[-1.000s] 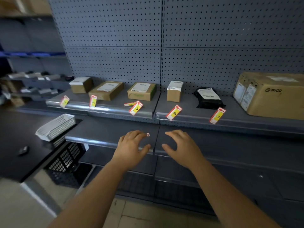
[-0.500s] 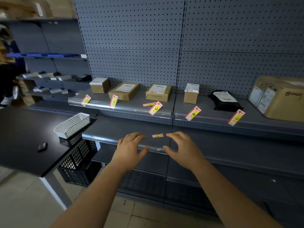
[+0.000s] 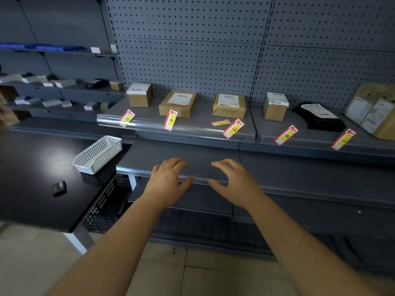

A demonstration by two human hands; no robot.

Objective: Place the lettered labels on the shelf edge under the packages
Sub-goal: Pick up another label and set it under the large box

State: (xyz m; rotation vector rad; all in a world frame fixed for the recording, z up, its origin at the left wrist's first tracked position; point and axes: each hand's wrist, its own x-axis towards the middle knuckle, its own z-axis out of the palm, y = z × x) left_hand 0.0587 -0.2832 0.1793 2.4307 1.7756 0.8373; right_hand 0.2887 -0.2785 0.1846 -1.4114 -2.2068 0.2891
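Note:
Red-and-yellow lettered labels stand tilted along the upper shelf edge point(image 3: 192, 130): label A point(image 3: 127, 118), label B point(image 3: 171, 120), label C point(image 3: 233, 128), label D point(image 3: 286, 135), label E point(image 3: 343, 139). Label F point(image 3: 221, 122) lies flat on the shelf beside C. Behind them sit three cardboard boxes point(image 3: 178, 102), a smaller box point(image 3: 275, 106), a black bag point(image 3: 319, 116) and a large carton point(image 3: 374, 110). My left hand point(image 3: 168, 180) and my right hand point(image 3: 233, 180) hover over the lower shelf point(image 3: 149, 154) front edge, fingers spread, holding nothing.
A white perforated basket point(image 3: 98, 154) sits at the corner of a black table point(image 3: 32, 167) to the left, over a black crate point(image 3: 106, 201). A small black device point(image 3: 59, 187) lies on the table. Pegboard backs the shelves; more shelving with small boxes stands far left.
My view has turned left, sliding the shelves rightward in frame. The small label seen between my hands half a second ago no longer shows. Both hands hold about the same pose.

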